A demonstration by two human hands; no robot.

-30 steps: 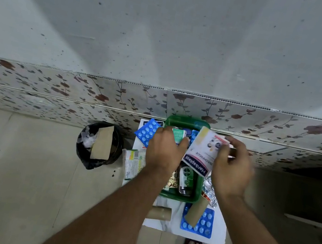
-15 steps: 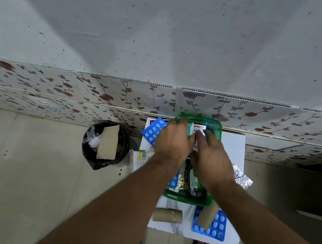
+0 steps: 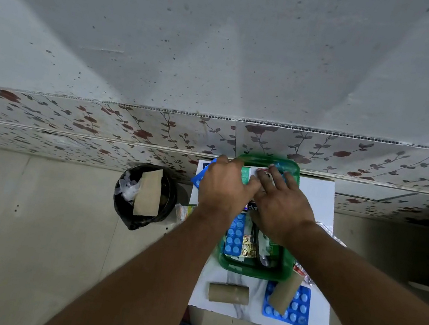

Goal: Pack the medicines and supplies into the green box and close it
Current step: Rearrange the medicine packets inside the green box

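The green box [image 3: 251, 271] stands open on a small white table [image 3: 319, 195], with several medicines inside, among them a blue blister pack [image 3: 234, 237] and a dark bottle [image 3: 263, 250]. My left hand [image 3: 224, 188] lies over the box's far left part, its fingers curled on a teal packet [image 3: 245, 174]. My right hand [image 3: 282, 207] lies flat, fingers spread, on a white plaster packet [image 3: 263, 172] inside the box. Another blue blister pack [image 3: 295, 312] lies on the table's near right, with a cardboard roll [image 3: 284, 292] on top of it.
A second cardboard roll [image 3: 228, 293] lies near the table's front edge. A blue blister sheet [image 3: 198, 180] sticks out under my left hand, and foil strips [image 3: 329, 230] lie at the right. A black bin [image 3: 141, 196] stands on the floor to the left. The wall is just behind.
My right hand has carried the white plaster packet down from above the box and now presses it flat inside. My left hand stayed over the box's far left part.
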